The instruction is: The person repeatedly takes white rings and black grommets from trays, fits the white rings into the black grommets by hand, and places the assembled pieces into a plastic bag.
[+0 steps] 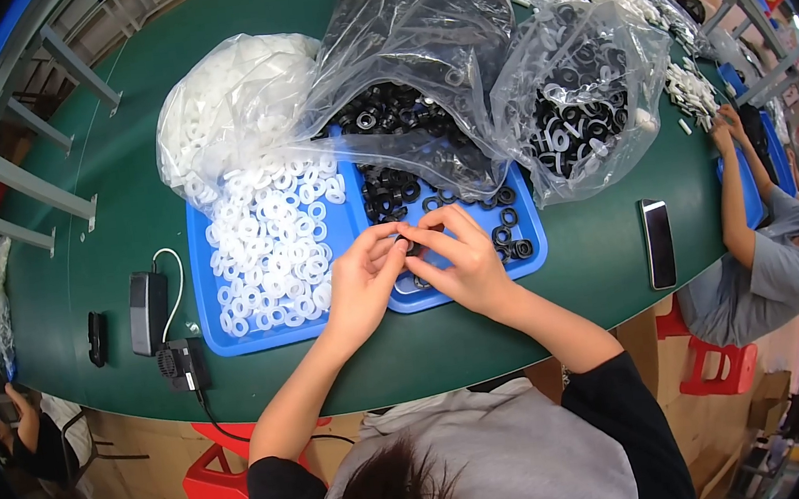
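Over the blue divided tray (234,343), my left hand (364,278) and my right hand (467,264) meet, fingertips pinched together on a small black ring (405,243). My fingers cover most of it, so I cannot tell whether a white ring is joined to it. White plastic rings (268,249) heap up in the tray's left compartment, left of my hands. Loose black rings (509,218) lie in the right compartment, around and beyond my right hand. A large see-through bag (415,24) spills black rings into that side; another bag (233,101) holds white rings above the left side.
A third bag (580,114) of mixed black and white rings stands right of the tray. A phone (658,244) lies farther right; a power bank (145,313) and small fan (181,365) sit left. Another person (761,260) works at the right, near white parts (691,90).
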{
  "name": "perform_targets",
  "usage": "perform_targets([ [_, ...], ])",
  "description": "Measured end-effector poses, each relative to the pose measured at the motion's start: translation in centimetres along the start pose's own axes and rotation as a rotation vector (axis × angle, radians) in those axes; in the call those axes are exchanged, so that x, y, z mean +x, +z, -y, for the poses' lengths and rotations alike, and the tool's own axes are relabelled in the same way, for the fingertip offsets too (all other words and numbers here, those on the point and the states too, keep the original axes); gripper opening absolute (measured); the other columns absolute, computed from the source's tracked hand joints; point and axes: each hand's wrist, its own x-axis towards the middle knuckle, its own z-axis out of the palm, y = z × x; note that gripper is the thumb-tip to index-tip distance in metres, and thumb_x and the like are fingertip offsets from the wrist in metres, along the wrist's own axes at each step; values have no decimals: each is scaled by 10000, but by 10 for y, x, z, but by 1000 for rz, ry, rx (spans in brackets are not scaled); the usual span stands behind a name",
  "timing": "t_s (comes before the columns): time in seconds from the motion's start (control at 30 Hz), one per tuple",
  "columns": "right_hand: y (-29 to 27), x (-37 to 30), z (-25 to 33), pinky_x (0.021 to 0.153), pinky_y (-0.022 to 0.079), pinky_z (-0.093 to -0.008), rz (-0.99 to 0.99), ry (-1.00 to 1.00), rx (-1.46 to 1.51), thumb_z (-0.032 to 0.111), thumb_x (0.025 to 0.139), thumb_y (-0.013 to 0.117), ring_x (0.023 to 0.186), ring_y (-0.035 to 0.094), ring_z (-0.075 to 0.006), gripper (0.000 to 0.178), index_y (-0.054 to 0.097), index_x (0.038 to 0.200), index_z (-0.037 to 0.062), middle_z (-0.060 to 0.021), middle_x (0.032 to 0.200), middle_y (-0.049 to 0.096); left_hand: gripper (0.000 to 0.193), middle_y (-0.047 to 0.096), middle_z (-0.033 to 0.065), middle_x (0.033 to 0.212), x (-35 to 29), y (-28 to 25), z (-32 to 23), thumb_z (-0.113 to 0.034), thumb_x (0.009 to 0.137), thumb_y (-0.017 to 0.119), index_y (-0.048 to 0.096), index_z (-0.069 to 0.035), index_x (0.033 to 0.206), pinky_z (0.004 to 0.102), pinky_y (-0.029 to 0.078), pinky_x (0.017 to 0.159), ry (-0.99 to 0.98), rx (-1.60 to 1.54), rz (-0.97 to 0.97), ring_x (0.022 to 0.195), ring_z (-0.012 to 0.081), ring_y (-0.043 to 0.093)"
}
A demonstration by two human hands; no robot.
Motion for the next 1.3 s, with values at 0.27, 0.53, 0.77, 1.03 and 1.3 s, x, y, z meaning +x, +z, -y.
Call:
perform_targets([
  [0.27, -1, 0, -3, 731, 498, -359, -8, -7, -13, 46, 720, 779, 843, 589, -263, 371, 691, 1079, 3, -105, 945, 598, 384, 664, 173, 1156, -2, 5, -6, -30, 974, 582, 486, 19, 1343, 250, 515, 877, 18, -55, 3, 1045, 159, 648],
  [0.53, -1, 1, -4, 744, 491, -362, 4, -22, -14, 70, 723, 782, 865, 582, -273, 386, 681, 1091, 17, -105, 965, 597, 358, 667, 182, 1144, -2, 6, -9, -10, 974, 568, 496, 12, 1324, 259, 520, 885, 43, 26, 9, 1060, 170, 648],
  [0.77, -5, 5, -1, 782, 494, -377, 21, -105, -35, 84, 737, 776, 923, 592, -284, 402, 674, 1123, 38, -95, 1003, 614, 389, 661, 167, 1073, 0, 2, -8, 10, 965, 575, 397, -4, 1310, 260, 531, 851, 70, -96, 7, 1002, 185, 668],
  [1.03, -6, 5, -5, 789, 502, -388, 7, -150, -29, 72, 726, 767, 927, 605, -286, 445, 664, 1157, 34, -94, 1013, 624, 202, 673, 128, 1000, -1, 3, -9, -33, 964, 615, 528, 29, 1136, 243, 542, 813, -79, -93, 43, 928, 150, 678],
  [1.3, -13, 10, 3, 764, 504, -372, -106, -142, -48, 35, 710, 787, 905, 617, -286, 339, 648, 1019, 27, -109, 1010, 636, 169, 694, 86, 848, -5, 4, -30, -114, 968, 636, 596, 31, 1047, 233, 545, 719, 9, 81, 36, 839, 117, 686],
])
